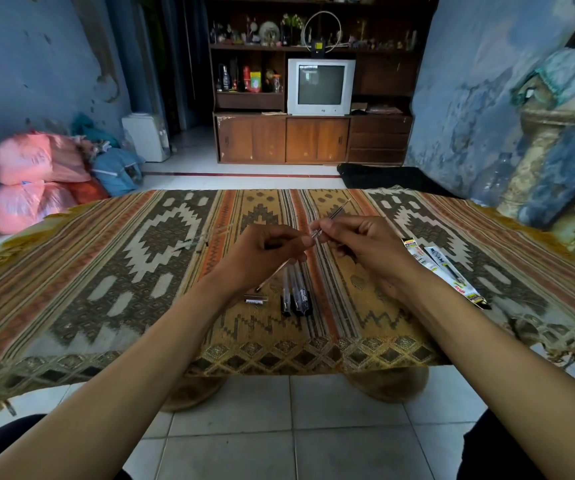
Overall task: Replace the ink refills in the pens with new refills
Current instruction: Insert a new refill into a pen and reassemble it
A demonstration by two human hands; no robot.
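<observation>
Dim soft daylight, edges fisheye-warped.

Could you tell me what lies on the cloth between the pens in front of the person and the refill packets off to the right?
In the head view, only bare patterned cloth lies between the pens and the refill packets; the right forearm crosses above that stretch.

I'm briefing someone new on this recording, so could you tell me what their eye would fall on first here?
First, the two hands meeting above the middle of the patterned tablecloth: the left hand holds a clear pen barrel and the right hand pinches a thin refill. Just below them lie capped pens side by side, with refill packets to the right. Beyond the table, a grey television sits in a wooden cabinet.
</observation>
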